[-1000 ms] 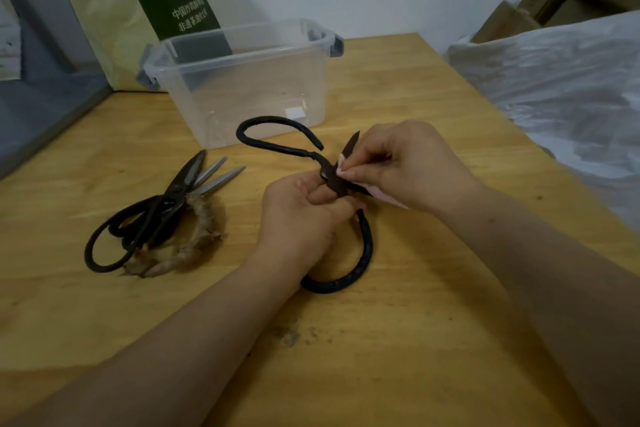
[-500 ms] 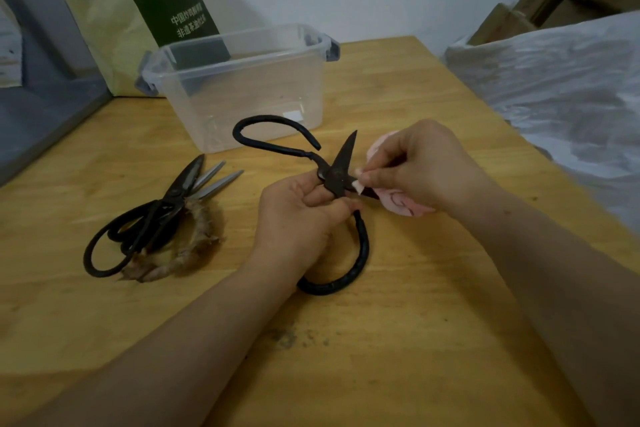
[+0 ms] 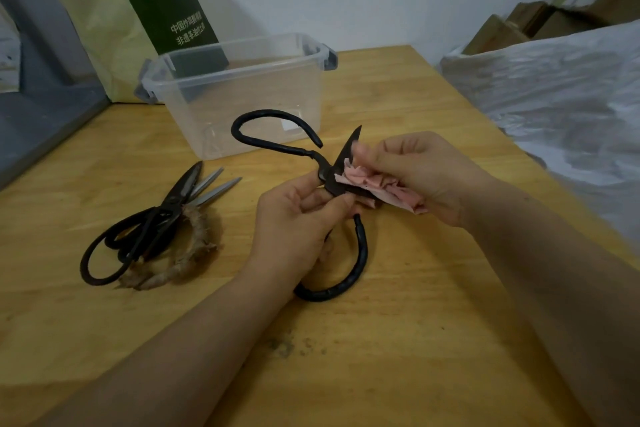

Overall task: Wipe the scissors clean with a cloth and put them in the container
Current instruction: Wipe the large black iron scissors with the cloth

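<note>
Black iron scissors (image 3: 360, 246) with big looped handles are held over the wooden table. My left hand (image 3: 294, 218) grips them near the pivot, thumb and fingers curled round the metal. My right hand (image 3: 419, 173) holds a crumpled pink cloth (image 3: 377, 184) against the open blades, one dark blade tip pointing up past the fingers. The clear plastic container (image 3: 242, 80) stands behind the scissors, with nothing visible inside.
Two more pairs of scissors (image 3: 156, 218) lie at the left, one on a ring of frayed twine (image 3: 187, 253). A green and yellow bag (image 3: 145, 7) leans behind the container. White plastic sheeting (image 3: 554, 90) and cardboard boxes sit at the right. The table (image 3: 381, 357) has dark smudges near me.
My right hand has drawn back to the right along the blades, and the pink cloth now shows bunched in its fingers. The blades have opened wider. My left hand keeps its grip.
</note>
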Demonstrator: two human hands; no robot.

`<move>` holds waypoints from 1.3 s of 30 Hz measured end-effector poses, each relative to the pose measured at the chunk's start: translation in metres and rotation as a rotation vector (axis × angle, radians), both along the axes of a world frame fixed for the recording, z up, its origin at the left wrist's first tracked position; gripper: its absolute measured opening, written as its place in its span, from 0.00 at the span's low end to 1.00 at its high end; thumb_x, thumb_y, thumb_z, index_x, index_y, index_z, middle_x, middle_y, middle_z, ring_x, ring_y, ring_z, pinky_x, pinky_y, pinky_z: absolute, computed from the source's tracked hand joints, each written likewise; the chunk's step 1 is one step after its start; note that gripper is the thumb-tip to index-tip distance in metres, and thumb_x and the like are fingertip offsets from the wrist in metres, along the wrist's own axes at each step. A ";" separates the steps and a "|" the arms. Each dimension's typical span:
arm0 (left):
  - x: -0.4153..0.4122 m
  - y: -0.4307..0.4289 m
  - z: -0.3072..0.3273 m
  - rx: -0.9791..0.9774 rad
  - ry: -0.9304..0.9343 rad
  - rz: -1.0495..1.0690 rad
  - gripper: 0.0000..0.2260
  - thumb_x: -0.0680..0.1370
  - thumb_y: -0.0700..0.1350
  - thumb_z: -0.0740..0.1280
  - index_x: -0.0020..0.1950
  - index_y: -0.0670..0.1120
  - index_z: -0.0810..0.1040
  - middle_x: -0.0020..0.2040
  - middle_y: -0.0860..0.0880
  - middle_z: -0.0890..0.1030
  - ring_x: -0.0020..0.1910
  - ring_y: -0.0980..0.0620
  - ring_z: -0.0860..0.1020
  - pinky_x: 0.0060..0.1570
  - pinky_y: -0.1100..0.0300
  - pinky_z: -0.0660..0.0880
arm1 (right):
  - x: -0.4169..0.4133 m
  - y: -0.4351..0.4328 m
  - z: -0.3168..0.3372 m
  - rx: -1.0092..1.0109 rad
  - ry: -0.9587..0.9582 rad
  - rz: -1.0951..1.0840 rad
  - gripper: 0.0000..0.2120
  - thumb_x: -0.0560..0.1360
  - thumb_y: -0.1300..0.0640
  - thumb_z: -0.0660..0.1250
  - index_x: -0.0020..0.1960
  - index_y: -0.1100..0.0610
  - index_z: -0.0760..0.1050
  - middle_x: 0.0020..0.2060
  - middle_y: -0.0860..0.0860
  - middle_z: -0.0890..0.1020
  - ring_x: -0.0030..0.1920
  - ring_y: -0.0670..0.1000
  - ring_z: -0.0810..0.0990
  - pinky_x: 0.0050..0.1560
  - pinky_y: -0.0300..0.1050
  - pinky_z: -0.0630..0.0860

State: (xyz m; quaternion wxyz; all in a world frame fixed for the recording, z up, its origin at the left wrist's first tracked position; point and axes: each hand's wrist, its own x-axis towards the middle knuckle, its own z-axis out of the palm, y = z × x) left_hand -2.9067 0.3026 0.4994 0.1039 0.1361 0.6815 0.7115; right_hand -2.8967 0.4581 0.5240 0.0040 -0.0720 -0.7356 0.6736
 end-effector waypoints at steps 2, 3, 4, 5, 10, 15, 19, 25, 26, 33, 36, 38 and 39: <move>0.001 -0.001 0.001 0.006 0.006 -0.009 0.11 0.73 0.35 0.70 0.51 0.48 0.80 0.40 0.46 0.85 0.34 0.47 0.79 0.17 0.67 0.63 | -0.002 -0.001 -0.002 0.015 0.006 -0.011 0.06 0.70 0.61 0.73 0.41 0.62 0.77 0.29 0.52 0.83 0.26 0.45 0.79 0.23 0.33 0.72; 0.001 -0.001 0.001 0.008 0.010 -0.012 0.11 0.72 0.35 0.71 0.51 0.48 0.81 0.40 0.47 0.85 0.36 0.43 0.78 0.17 0.67 0.63 | -0.003 -0.001 -0.003 0.021 0.008 -0.007 0.05 0.69 0.64 0.73 0.42 0.62 0.77 0.29 0.52 0.83 0.26 0.44 0.80 0.24 0.32 0.72; 0.001 -0.001 0.001 0.010 0.010 -0.011 0.12 0.71 0.35 0.72 0.51 0.48 0.81 0.40 0.47 0.85 0.37 0.41 0.77 0.17 0.67 0.63 | -0.003 -0.002 -0.003 0.016 0.000 -0.006 0.06 0.68 0.66 0.73 0.42 0.62 0.77 0.28 0.51 0.83 0.26 0.44 0.80 0.24 0.32 0.72; 0.000 -0.001 0.001 0.013 0.005 -0.011 0.12 0.71 0.35 0.72 0.51 0.48 0.81 0.40 0.46 0.85 0.36 0.41 0.77 0.17 0.67 0.63 | -0.003 0.000 -0.003 0.013 -0.004 -0.006 0.06 0.68 0.68 0.73 0.41 0.63 0.77 0.28 0.52 0.83 0.26 0.44 0.80 0.24 0.32 0.73; -0.001 -0.002 0.000 0.043 -0.042 0.017 0.12 0.71 0.33 0.71 0.49 0.47 0.80 0.38 0.44 0.85 0.32 0.42 0.73 0.17 0.67 0.63 | -0.004 0.009 -0.002 0.166 -0.021 -0.037 0.06 0.63 0.71 0.75 0.34 0.63 0.79 0.37 0.52 0.84 0.34 0.47 0.82 0.35 0.35 0.79; -0.003 -0.002 -0.002 0.039 -0.021 -0.002 0.12 0.72 0.34 0.70 0.52 0.47 0.80 0.38 0.44 0.85 0.24 0.54 0.75 0.17 0.68 0.63 | -0.009 0.004 -0.005 0.199 0.041 -0.151 0.06 0.65 0.65 0.76 0.35 0.60 0.79 0.33 0.52 0.83 0.34 0.47 0.81 0.34 0.37 0.78; -0.002 -0.002 -0.002 0.047 -0.032 -0.004 0.13 0.72 0.33 0.70 0.54 0.45 0.80 0.38 0.43 0.85 0.20 0.59 0.73 0.17 0.68 0.63 | -0.013 -0.004 -0.008 0.157 0.105 -0.116 0.08 0.66 0.65 0.76 0.35 0.60 0.77 0.32 0.54 0.83 0.34 0.49 0.82 0.37 0.39 0.79; -0.004 -0.004 -0.002 0.065 -0.054 0.025 0.13 0.71 0.34 0.70 0.54 0.44 0.80 0.38 0.43 0.85 0.24 0.55 0.75 0.17 0.67 0.63 | -0.007 0.013 -0.004 0.267 0.033 -0.036 0.05 0.64 0.65 0.76 0.36 0.61 0.80 0.43 0.56 0.85 0.39 0.51 0.83 0.45 0.42 0.81; -0.003 -0.004 -0.001 0.064 -0.052 0.013 0.13 0.72 0.34 0.70 0.55 0.44 0.80 0.39 0.44 0.85 0.25 0.56 0.77 0.17 0.68 0.63 | -0.007 0.010 -0.005 0.242 0.052 -0.064 0.05 0.65 0.64 0.76 0.37 0.61 0.80 0.39 0.56 0.85 0.37 0.50 0.83 0.42 0.41 0.81; -0.003 -0.005 0.000 0.092 -0.064 0.018 0.14 0.72 0.31 0.69 0.56 0.41 0.79 0.38 0.42 0.85 0.27 0.57 0.79 0.16 0.68 0.63 | -0.011 0.007 -0.004 0.210 0.057 -0.003 0.05 0.66 0.65 0.75 0.36 0.60 0.79 0.33 0.53 0.84 0.33 0.46 0.82 0.35 0.36 0.78; -0.007 -0.005 -0.001 0.107 -0.080 0.033 0.15 0.72 0.32 0.70 0.58 0.41 0.79 0.41 0.42 0.85 0.33 0.55 0.82 0.16 0.68 0.64 | -0.007 0.014 -0.003 0.245 0.045 -0.003 0.06 0.64 0.65 0.76 0.36 0.60 0.80 0.41 0.58 0.85 0.41 0.53 0.84 0.47 0.43 0.80; -0.007 -0.004 -0.001 0.103 -0.078 0.024 0.15 0.72 0.33 0.69 0.58 0.41 0.79 0.40 0.43 0.85 0.30 0.56 0.80 0.16 0.68 0.63 | -0.007 0.008 -0.003 0.222 0.085 -0.027 0.06 0.65 0.65 0.76 0.36 0.60 0.79 0.33 0.55 0.85 0.34 0.49 0.83 0.37 0.39 0.79; -0.006 -0.004 0.000 0.098 -0.075 0.011 0.14 0.72 0.33 0.69 0.57 0.41 0.79 0.39 0.43 0.85 0.27 0.57 0.79 0.16 0.68 0.63 | -0.007 0.004 -0.003 0.178 0.103 -0.031 0.06 0.67 0.66 0.75 0.36 0.61 0.78 0.27 0.52 0.83 0.27 0.45 0.81 0.29 0.35 0.76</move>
